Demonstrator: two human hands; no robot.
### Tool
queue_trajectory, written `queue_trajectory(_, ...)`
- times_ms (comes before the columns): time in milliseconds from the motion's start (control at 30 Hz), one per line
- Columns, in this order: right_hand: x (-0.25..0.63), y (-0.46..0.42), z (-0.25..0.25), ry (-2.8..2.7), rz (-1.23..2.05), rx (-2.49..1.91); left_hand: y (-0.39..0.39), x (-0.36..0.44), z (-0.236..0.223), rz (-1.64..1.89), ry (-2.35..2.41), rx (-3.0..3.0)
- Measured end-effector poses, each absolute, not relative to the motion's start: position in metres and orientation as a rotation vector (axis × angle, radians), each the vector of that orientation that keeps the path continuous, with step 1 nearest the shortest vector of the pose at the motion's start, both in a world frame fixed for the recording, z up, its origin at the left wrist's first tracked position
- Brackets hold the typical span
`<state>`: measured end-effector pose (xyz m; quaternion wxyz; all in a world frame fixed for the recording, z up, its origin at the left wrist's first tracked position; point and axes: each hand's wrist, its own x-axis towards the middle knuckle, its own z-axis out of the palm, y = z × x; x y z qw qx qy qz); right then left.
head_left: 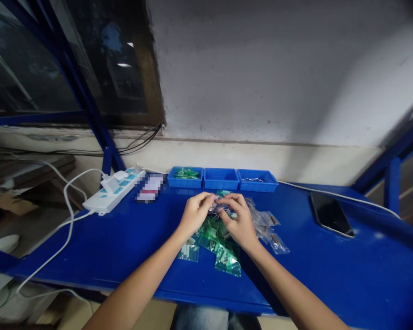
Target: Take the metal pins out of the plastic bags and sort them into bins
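My left hand pinches a small clear plastic bag between thumb and fingers. On the bag's other side my right hand has its fingers curled against it, and the contents are too blurred to name. Under and in front of both hands lies a pile of green-tinted plastic bags holding small pale rods. One paler bag sits left of the pile, partly below my left hand. Right of my right hand several clear bags with brownish rod-shaped pieces are spread on the blue table.
Three joined blue trays stand at the back: the left tray has green pieces, the right tray thin metal pieces. A power strip with white cables and a blurred-out rectangular item lie left. A black phone lies right.
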<state>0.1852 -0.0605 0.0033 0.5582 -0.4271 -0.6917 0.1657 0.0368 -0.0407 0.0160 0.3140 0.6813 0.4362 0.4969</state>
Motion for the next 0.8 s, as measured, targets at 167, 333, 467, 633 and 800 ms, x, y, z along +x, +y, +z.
queue_trajectory(167,0.187,-0.060,-0.002,-1.619,0.444,-1.149,-0.046,0.037,0.020,1.430,1.182,2.129)
queue_trajectory(333,0.194,-0.055,0.007,-1.349,0.944,-1.047,-0.047,0.040,0.017,1.377,1.141,2.404)
queue_trajectory(467,0.194,-0.054,0.011,-1.230,1.090,-1.037,-0.046,0.040,0.014,1.258,1.058,2.522)
queue_trajectory(633,0.192,-0.053,0.009,-1.153,1.048,-1.069,-0.046,0.038,0.015,1.155,0.979,2.529)
queue_trajectory(800,0.199,-0.046,0.008,-1.106,0.981,-1.119,-0.042,0.031,0.016,1.011,1.187,2.471)
